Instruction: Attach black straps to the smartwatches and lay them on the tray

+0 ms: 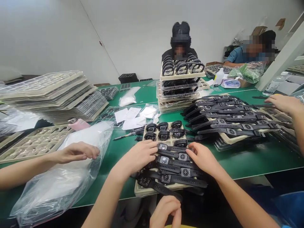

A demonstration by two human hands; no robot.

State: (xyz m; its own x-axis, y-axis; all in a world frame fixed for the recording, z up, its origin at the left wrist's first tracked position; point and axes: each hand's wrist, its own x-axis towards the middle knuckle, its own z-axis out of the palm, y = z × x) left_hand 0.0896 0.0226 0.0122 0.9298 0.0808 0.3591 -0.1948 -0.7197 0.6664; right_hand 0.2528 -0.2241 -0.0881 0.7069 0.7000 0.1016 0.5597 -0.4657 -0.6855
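A beige tray (pixel 140 190) at the table's front edge holds several black smartwatches (pixel 175 172) lying flat, with more buckled watches (pixel 163 128) at its far end. My left hand (pixel 137 156) rests on the left side of the flat watches, fingers stretched out and touching a watch face near the tray's middle. On the right side my right hand (pixel 204 158) has its fingertips curled and pinched on a black watch strap (pixel 184 148).
A co-worker's hand (pixel 76 152) presses a clear plastic bag (pixel 59 183) at left. Another hand (pixel 285 104) reaches over watch trays (pixel 232 125) at right, and a third hand (pixel 166 210) shows at the bottom. Stacked trays (pixel 57 95) stand at left and at the centre back (pixel 180 91). Two people sit across the green table (pixel 249 161).
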